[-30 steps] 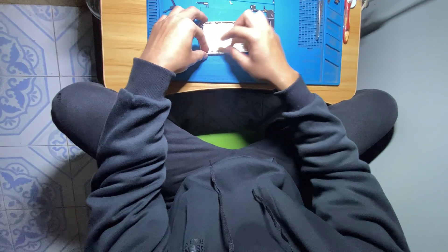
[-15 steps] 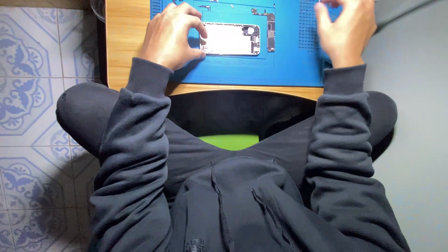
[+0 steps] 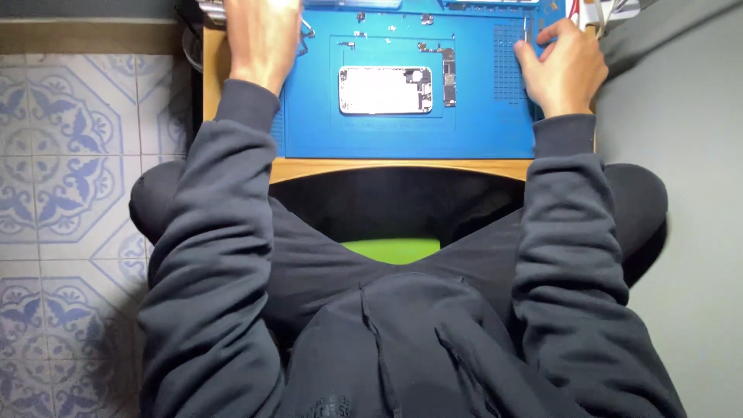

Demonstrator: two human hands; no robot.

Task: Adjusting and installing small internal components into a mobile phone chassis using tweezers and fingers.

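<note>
An opened phone body (image 3: 385, 90) lies flat in the middle of a blue work mat (image 3: 402, 135), with no hand on it. A narrow circuit board (image 3: 449, 77) lies just to its right. My left hand (image 3: 263, 39) reaches past the mat's upper left corner; its fingertips are cut off by the top edge of the frame. My right hand (image 3: 563, 68) rests at the mat's right edge, fingers bent and apart, fingertips on the mat's ribbed strip (image 3: 507, 54). I see nothing held in it.
The mat lies on a small wooden table (image 3: 387, 168). Several tiny parts (image 3: 357, 15) lie along the mat's top. White and red things (image 3: 600, 9) poke in at the top right. Patterned floor tiles (image 3: 70, 155) are on the left, a grey floor (image 3: 689, 232) on the right.
Both hands have left the phone body. The left hand went up and left past the mat's corner; the right went to the mat's right edge. The view has shifted down the table.
</note>
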